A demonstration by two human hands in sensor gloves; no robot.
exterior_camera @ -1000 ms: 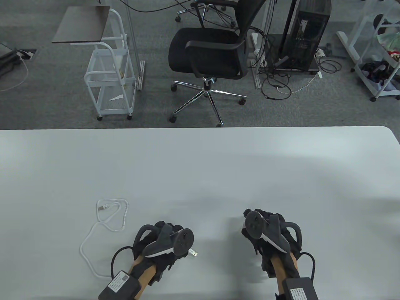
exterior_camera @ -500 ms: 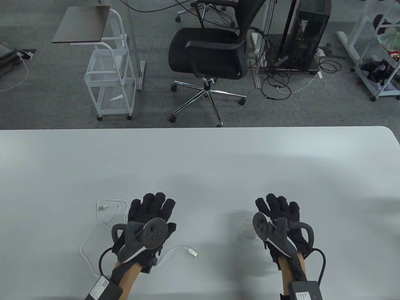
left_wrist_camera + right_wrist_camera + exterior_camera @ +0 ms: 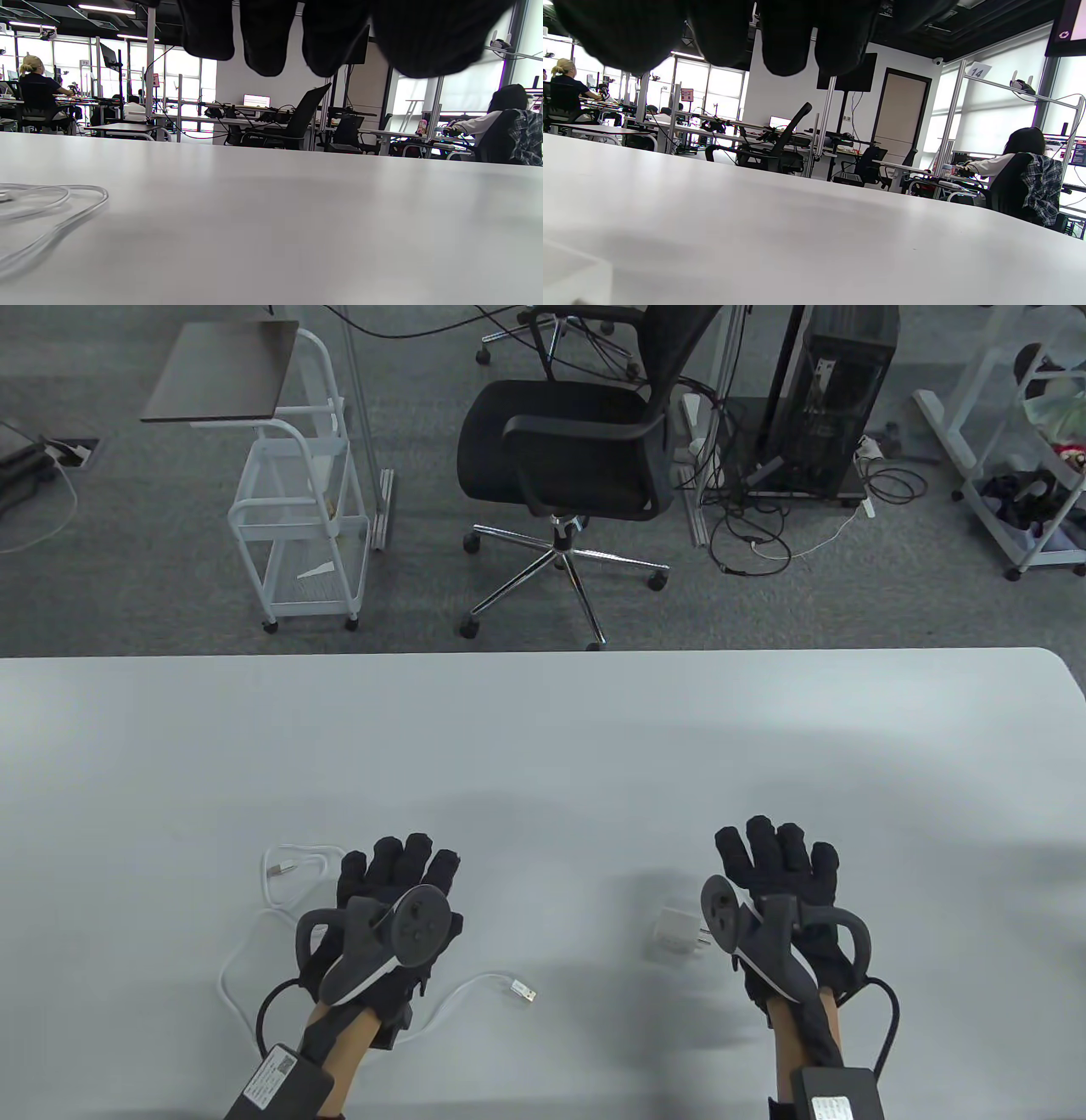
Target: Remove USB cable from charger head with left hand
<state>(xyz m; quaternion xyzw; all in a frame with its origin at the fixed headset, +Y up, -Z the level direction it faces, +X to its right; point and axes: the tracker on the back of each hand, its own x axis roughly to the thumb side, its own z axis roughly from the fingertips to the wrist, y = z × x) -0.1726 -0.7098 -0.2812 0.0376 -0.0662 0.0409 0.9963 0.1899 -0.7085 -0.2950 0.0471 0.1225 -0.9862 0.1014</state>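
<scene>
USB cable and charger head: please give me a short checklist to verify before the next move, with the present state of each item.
1. USB cable out of the charger head: ok, plug lies free.
2. Cable rests on the table: ok.
3. Charger head rests on the table, apart from the cable: ok.
4. Left hand holds nothing, fingers spread: ok.
5. Right hand holds nothing, fingers spread: ok.
6. Plug undamaged: cannot tell.
</scene>
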